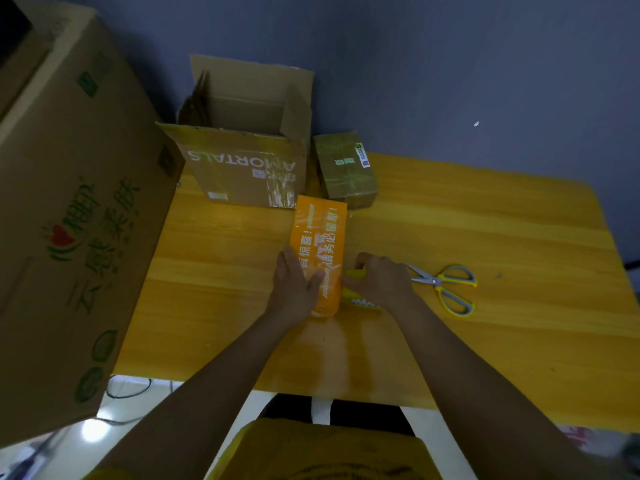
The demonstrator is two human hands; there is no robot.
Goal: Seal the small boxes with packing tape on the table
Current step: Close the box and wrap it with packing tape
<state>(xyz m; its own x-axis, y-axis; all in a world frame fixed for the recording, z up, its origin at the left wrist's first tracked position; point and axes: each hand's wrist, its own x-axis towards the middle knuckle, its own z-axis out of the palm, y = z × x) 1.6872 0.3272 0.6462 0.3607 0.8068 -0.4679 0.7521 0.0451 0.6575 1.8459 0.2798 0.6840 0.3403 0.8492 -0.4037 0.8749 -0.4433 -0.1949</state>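
A small orange box (320, 237) with white printed characters lies lengthwise on the wooden table (485, 237), in front of me. My left hand (296, 287) rests flat on its near left side, fingers straight and thumb across the top. My right hand (381, 282) sits beside the box's right edge, curled round a yellow tape dispenser (355, 273) whose toothed edge shows below the hand. Clear tape seems to run along the box's top. A second small brown box (348, 171), wrapped in tape, stands farther back.
Yellow-handled scissors (446, 284) lie right of my right hand. An open cardboard carton (242, 168) stands at the table's back left. A large printed carton (69, 202) fills the left side. A blue wall lies behind.
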